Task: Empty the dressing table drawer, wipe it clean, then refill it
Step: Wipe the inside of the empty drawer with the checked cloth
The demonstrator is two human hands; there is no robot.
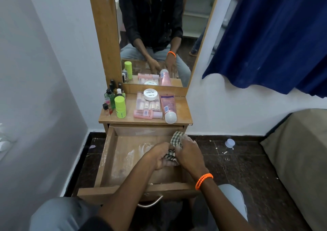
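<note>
Drawer (122, 160) open, dusty; left hand (160, 157), right hand (188, 153) fingers gripping checked cloth (177, 138).

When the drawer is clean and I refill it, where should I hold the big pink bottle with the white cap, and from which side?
Grip the big pink bottle around the middle of its body, coming from above with fingers across its width. It lies flat on the tabletop, its white cap at the front edge. The clear nail polish box lies close on its left, so the right side probably gives more room.

A home bedroom — a mirrored dressing table (145, 120) with cosmetics, blue curtain (276, 36), bed edge (299, 151).
</note>
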